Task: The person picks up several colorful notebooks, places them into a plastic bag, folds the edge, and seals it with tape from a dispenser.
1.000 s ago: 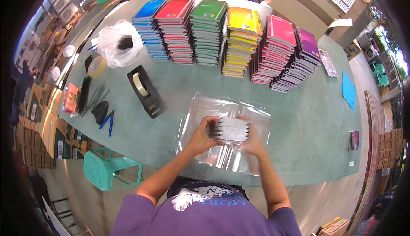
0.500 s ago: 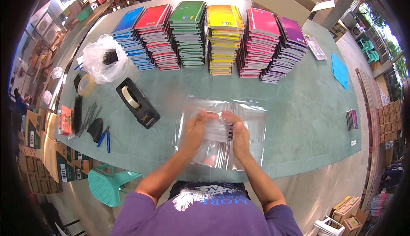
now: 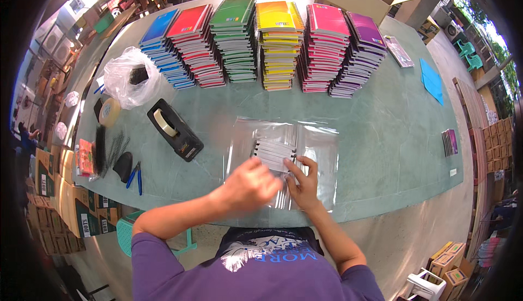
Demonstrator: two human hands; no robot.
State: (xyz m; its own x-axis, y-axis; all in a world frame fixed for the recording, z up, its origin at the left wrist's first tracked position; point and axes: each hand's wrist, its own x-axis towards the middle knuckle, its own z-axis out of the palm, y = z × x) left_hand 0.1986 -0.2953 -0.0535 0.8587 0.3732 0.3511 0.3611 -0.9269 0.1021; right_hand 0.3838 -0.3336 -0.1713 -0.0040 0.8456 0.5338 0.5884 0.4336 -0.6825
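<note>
A small bundle with white page edges and black binding at both sides point(image 3: 274, 154) lies in front of me, perhaps little spiral notebooks. Beneath it are clear plastic sheets or sleeves point(image 3: 320, 143). My left hand point(image 3: 250, 184), slightly blurred, is raised just on the near side of the bundle. Its fingers curl inward, and whatever they may hold is hidden. At the bundle's near right corner, my right hand point(image 3: 304, 184) has its fingers bent but apart. The index fingertip touches the bundle's edge, and the thumb points toward it over the plastic.
Tall notebook stacks, including a yellow one point(image 3: 279, 45), line the far side. A black tape dispenser point(image 3: 177, 132), plastic bag point(image 3: 128, 77), tape roll point(image 3: 110, 112) and blue-handled pliers point(image 3: 134, 178) lie left. A small purple notebook stack point(image 3: 449, 143) sits near the right edge.
Both hands were cupped around the bundle; now it rests on the plastic in plain view. My left hand has drawn back and curled, and my right hand has shifted nearer to me.
</note>
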